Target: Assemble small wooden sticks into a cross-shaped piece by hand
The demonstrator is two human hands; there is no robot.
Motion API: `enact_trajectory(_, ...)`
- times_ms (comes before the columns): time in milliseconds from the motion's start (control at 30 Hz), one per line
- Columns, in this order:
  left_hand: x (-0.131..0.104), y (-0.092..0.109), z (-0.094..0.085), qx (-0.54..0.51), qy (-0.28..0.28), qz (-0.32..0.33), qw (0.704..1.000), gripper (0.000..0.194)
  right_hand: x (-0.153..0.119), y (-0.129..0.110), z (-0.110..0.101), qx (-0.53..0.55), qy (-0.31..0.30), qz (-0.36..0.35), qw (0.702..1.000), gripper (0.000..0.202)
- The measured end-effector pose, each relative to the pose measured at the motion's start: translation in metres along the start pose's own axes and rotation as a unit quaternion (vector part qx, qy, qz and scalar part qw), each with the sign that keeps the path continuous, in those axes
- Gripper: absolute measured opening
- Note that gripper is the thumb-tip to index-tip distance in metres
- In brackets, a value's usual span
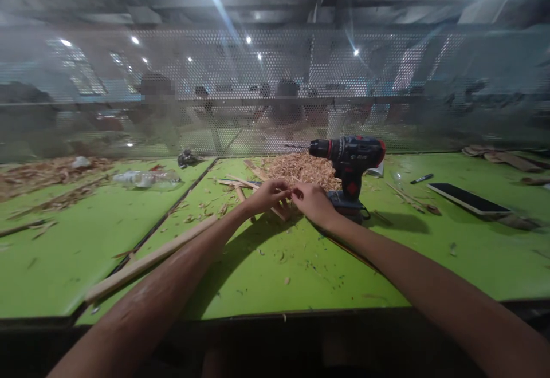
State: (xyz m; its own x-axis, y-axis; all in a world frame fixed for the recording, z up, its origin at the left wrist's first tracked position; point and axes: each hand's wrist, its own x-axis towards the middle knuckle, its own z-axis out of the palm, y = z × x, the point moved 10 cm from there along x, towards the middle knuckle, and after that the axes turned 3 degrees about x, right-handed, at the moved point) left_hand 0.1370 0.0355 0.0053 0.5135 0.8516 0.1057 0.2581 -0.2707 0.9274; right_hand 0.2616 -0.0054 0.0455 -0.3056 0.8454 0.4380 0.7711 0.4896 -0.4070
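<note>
**At the bench's middle, both hands meet over a wood strip**

On the green bench (266, 275), just in front of the shavings pile (301, 170), the left hand (268, 195) and right hand (313, 201) come together, fingertips touching or nearly so. They seem to pinch something small between them, close above a thin wood strip (279, 213) that lies flat on the bench under the fingers. Whether the fingers are clamped on the strip itself or on a smaller piece I cannot tell; the object is hidden by the knuckles.

By my reading, the step in hand is fine fingerwork, picking up or lining up a small wooden part. The next move would call for a steady pinch and a clear look at the piece, since the hands cover it.

A cordless drill (350, 163) stands upright just beside the right hand, its bit pointing left over the shavings; the right wrist is near its base and could knock it. More strips (240, 184) lie behind the left hand, and a long batten (150, 260) runs along beside the left forearm. Farther left lies a plastic bottle (146, 179); to the right, well apart, lie a marker (421, 178) and a dark flat tablet (468, 198). A perforated screen (275, 80) closes the bench's back, with people blurred behind it.
</note>
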Motion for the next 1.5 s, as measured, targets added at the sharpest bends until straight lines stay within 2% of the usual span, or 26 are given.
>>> enact_trajectory(467,0.004,0.000,-0.004,0.045,0.016,0.034,0.998,0.018,-0.003,-0.004,0.001,-0.029,-0.026,0.012,0.999,0.017)
enact_trajectory(667,0.003,0.010,-0.007,0.065,0.044,0.070,0.994,0.008,-0.004,-0.004,-0.004,-0.020,0.003,0.022,1.000,0.017)
enact_trajectory(900,0.002,0.012,-0.008,0.072,0.066,0.096,0.991,0.009,-0.005,-0.004,-0.007,-0.019,0.032,0.009,0.999,0.015)
enact_trajectory(1200,0.008,0.004,-0.001,0.032,0.054,0.090,0.994,0.016,-0.006,-0.003,-0.005,-0.032,0.028,0.007,0.999,0.016)
enact_trajectory(1333,0.007,0.002,0.001,0.042,0.068,0.075,0.994,0.013,-0.006,-0.003,-0.003,-0.036,0.017,0.002,0.999,0.018)
enact_trajectory(1500,0.004,0.002,0.007,0.028,0.051,0.062,0.996,0.020,-0.005,-0.005,0.000,-0.041,0.004,-0.002,0.999,0.018)
